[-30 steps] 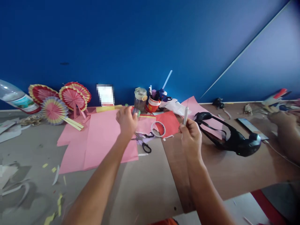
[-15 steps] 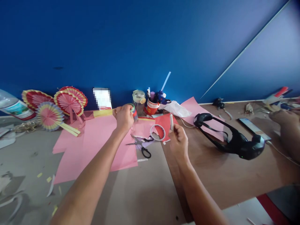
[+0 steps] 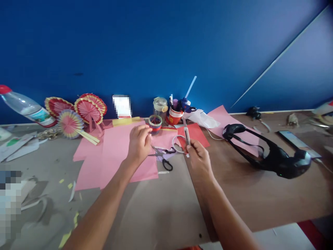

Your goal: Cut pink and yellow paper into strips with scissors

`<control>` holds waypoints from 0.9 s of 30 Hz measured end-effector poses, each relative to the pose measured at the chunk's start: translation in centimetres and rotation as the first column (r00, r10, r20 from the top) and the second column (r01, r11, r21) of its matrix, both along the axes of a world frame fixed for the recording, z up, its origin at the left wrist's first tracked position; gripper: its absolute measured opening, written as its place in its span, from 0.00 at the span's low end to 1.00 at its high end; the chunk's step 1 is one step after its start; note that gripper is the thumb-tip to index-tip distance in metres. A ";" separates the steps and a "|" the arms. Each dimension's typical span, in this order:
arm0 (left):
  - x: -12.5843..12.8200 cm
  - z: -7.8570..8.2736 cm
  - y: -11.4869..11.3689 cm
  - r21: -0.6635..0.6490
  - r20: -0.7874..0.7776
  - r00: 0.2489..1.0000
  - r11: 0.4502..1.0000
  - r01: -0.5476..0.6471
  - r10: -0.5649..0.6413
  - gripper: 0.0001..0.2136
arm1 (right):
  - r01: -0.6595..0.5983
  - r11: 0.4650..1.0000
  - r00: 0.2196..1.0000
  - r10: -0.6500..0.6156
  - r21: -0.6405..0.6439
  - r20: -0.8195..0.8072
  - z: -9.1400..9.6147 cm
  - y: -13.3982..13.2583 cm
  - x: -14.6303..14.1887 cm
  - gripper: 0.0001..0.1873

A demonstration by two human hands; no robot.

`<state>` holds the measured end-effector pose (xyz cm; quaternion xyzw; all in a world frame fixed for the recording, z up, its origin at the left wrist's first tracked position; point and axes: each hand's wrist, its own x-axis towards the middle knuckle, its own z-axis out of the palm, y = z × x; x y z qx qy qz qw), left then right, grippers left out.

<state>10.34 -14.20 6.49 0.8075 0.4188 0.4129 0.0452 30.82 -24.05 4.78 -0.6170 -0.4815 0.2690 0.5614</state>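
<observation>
My right hand [image 3: 199,154] is closed around a slim white utility knife [image 3: 187,136], held upright with its tip pointing away from me. Over the pink paper sheets [image 3: 117,154] hovers my left hand [image 3: 139,143], fingers loosely bent and apart, with nothing visible in it. Just beyond its fingertips stands a small round tub with colourful bands [image 3: 155,123]. Black-handled scissors [image 3: 166,163] lie with blades spread between my hands. A white ring [image 3: 173,146] sits behind the knife, partly on red paper [image 3: 197,134].
Paper fans [image 3: 90,110] and a plastic bottle [image 3: 33,108] stand at the left by the blue wall. Behind my hands are a lidded jar [image 3: 160,106] and a red cup of tools [image 3: 174,116]. A black headset [image 3: 270,156] and a phone [image 3: 299,144] lie on the right.
My left hand has drawn back from the round tub, which now shows. The knife in my right hand has come slightly lower. The view has turned left, shifting things rightward.
</observation>
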 end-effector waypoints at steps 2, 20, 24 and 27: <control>-1.5 -0.3 -2.5 -0.108 -0.008 0.994 0.988 0.107 -0.109 0.10 | -0.126 0.992 0.992 0.125 -0.032 -0.014 -0.3 -0.2 -0.4 0.12; -5.1 -6.1 -10.7 -0.253 -0.344 0.906 0.953 0.165 -0.248 0.12 | -0.376 0.846 0.721 0.524 -0.378 0.454 -1.8 -5.5 -1.4 0.17; -5.3 -6.6 -10.7 -0.273 -0.331 0.908 0.947 0.170 -0.258 0.12 | -0.354 0.835 0.675 0.540 -0.422 0.502 -2.2 -5.7 -1.1 0.17; -5.5 -6.9 -10.6 -0.291 -0.312 0.911 0.940 0.177 -0.268 0.12 | -0.348 0.835 0.651 0.542 -0.426 0.532 -2.1 -5.7 -1.0 0.18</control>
